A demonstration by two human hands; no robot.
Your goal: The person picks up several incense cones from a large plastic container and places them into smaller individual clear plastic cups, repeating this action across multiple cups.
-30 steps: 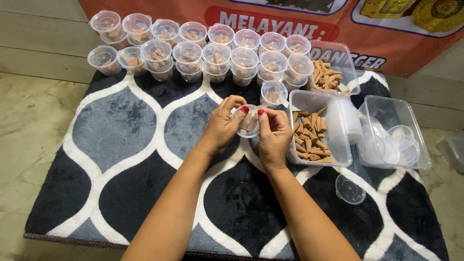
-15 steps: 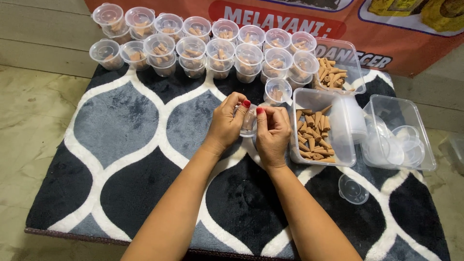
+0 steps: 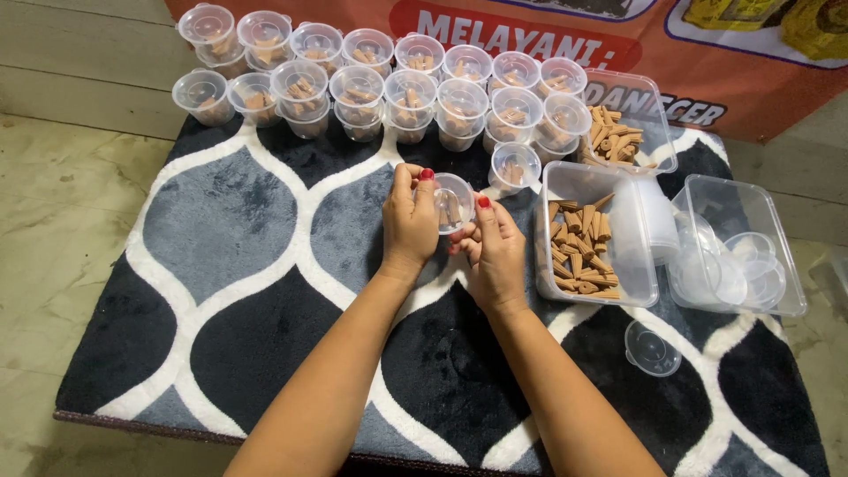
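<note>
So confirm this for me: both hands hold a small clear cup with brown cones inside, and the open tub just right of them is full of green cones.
Wrong on the colour. The head view shows the left hand and right hand holding the small clear cup with brown cones inside, but the open tub just right of them holds brown cones, not green, and it is only partly filled.

Rug (image 3: 221,291) black and grey with white curved lattice pattern, small cup (image 3: 454,203) clear, cones (image 3: 579,252) tan-brown, rectangular tubs (image 3: 740,247) clear, banner (image 3: 760,79) orange-red with white lettering, fingernails (image 3: 483,201) red, floor (image 3: 53,221) pale marbled beige.
</note>
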